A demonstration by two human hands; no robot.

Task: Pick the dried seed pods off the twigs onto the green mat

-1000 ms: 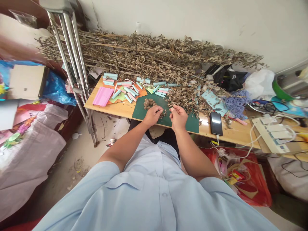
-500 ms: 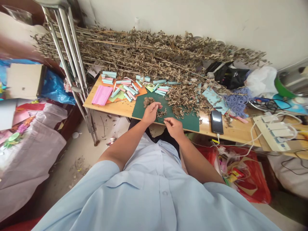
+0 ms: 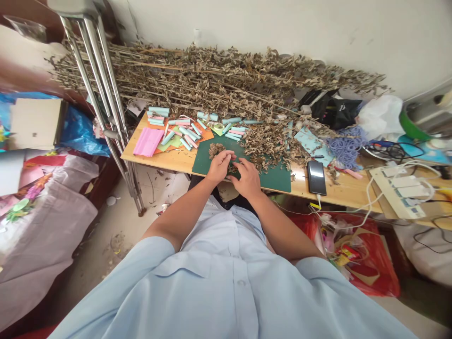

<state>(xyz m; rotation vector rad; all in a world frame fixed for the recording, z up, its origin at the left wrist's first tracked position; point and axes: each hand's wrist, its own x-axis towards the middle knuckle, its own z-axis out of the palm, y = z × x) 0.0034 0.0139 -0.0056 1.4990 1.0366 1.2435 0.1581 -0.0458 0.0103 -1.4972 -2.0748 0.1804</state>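
My left hand (image 3: 219, 167) is over the front of the green cutting mat (image 3: 275, 181), its fingers pinched together. Whatever they hold is too small to make out. Just behind it on the mat sits a small clump of dried leaves (image 3: 216, 149). Close on the right, my right hand (image 3: 247, 179) has its thumb and fingers apart, curved around a few loose leaf bits that are mostly hidden. Beyond it spreads a larger heap of crumbled dried leaves (image 3: 263, 146) across the back of the mat.
Long dried leafy stalks (image 3: 212, 77) lie along the wall. Blue and pink paper rolls (image 3: 189, 132) and a pink sheet (image 3: 148, 141) are at left, near metal crutches (image 3: 102, 84). To the right are a phone (image 3: 317, 178), purple yarn (image 3: 348, 148) and a power strip (image 3: 399, 193).
My right hand has moved left and forward to the loose leaf bits, its pinched fingers spreading apart. My left hand stays pinched in nearly the same place.
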